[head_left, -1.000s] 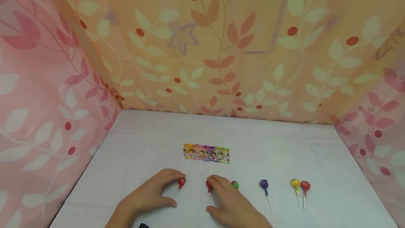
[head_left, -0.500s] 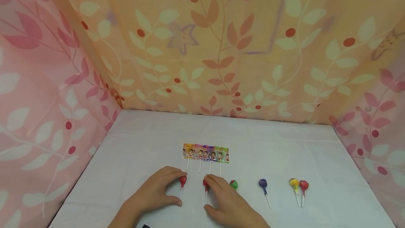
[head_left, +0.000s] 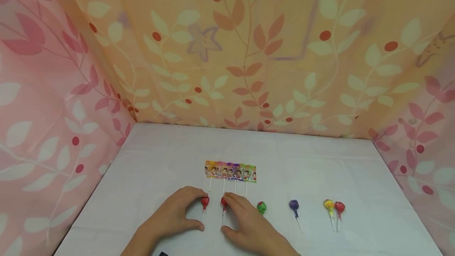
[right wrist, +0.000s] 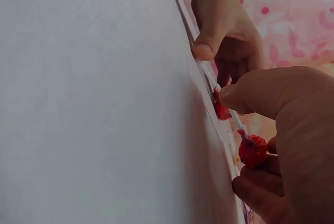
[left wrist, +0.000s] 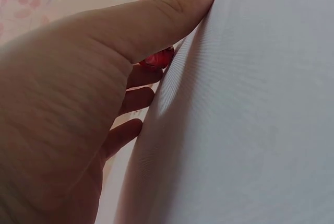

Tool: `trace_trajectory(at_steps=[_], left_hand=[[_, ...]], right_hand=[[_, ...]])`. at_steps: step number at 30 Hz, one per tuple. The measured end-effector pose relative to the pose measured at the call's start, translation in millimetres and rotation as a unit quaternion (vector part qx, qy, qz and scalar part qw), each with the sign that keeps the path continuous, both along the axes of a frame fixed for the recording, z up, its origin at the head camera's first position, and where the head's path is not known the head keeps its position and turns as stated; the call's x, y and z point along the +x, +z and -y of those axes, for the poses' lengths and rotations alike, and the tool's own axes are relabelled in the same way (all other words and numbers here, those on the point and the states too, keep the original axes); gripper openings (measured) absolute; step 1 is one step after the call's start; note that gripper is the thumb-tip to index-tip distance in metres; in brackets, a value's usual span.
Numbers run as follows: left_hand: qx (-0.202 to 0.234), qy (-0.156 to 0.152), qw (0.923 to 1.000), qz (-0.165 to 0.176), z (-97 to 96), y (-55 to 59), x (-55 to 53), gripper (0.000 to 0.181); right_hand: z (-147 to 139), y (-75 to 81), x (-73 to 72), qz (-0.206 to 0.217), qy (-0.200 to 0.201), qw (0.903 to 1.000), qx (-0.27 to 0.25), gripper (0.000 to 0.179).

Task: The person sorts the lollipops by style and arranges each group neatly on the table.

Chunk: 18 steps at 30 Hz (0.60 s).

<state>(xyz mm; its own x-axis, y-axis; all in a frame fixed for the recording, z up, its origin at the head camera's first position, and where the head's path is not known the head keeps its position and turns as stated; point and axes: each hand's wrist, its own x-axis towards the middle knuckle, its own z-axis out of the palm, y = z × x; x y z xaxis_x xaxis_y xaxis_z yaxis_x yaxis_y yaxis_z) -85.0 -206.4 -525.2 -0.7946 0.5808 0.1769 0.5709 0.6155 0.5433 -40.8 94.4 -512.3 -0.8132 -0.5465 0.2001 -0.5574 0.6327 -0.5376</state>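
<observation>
Two red lollipops lie close together on the white table, sticks toward me. My left hand point(head_left: 174, 212) spans the left red lollipop point(head_left: 205, 202), index fingertip at its wrapped head and thumb by the stick's end. In the same way, my right hand point(head_left: 252, 222) holds the right red lollipop point(head_left: 224, 203), fingers on the head and thumb near the stick's tip. The right wrist view shows that red head point(right wrist: 253, 151) against the fingers. In the left wrist view, the thumb partly covers a red head point(left wrist: 158, 59). A green lollipop point(head_left: 261, 207) lies beside my right hand.
Behind the hands lies a row of flat-wrapped lollipops point(head_left: 230, 171) in yellow, pink, purple and green. To the right are a purple lollipop point(head_left: 294, 204), a yellow one point(head_left: 328, 204) and another red one point(head_left: 340, 207). Patterned cloth point(head_left: 245, 50) walls the table point(head_left: 170, 149).
My right hand has slid its red lollipop leftward, closer to the left one. The left lollipop has turned from slanted to nearly straight. More of the green lollipop now shows.
</observation>
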Motion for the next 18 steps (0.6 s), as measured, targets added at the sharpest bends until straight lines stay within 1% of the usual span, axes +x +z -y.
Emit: trace_trajectory(at_steps=[4, 8, 13, 18], left_hand=[[0.007, -0.007, 0.9999, -0.005, 1.3, 0.6, -0.7, 0.084], [0.010, -0.013, 0.9999, -0.004, 0.9, 1.2, -1.0, 0.084], [0.012, -0.014, 0.9998, -0.010, -0.2, 1.0, -0.8, 0.084], [0.007, -0.010, 0.9999, -0.006, -0.2, 1.8, 0.1, 0.085]], right_hand=[[6, 5.9, 0.1, 0.002, 0.008, 0.9999, -0.008, 0.074], [8, 11.1, 1.5, 0.001, 0.016, 0.9998, 0.007, 0.074], [8, 14.7, 0.7, -0.020, 0.033, 0.9989, 0.024, 0.073], [11, 18.8, -3.7, -0.038, 0.047, 0.9979, 0.023, 0.073]])
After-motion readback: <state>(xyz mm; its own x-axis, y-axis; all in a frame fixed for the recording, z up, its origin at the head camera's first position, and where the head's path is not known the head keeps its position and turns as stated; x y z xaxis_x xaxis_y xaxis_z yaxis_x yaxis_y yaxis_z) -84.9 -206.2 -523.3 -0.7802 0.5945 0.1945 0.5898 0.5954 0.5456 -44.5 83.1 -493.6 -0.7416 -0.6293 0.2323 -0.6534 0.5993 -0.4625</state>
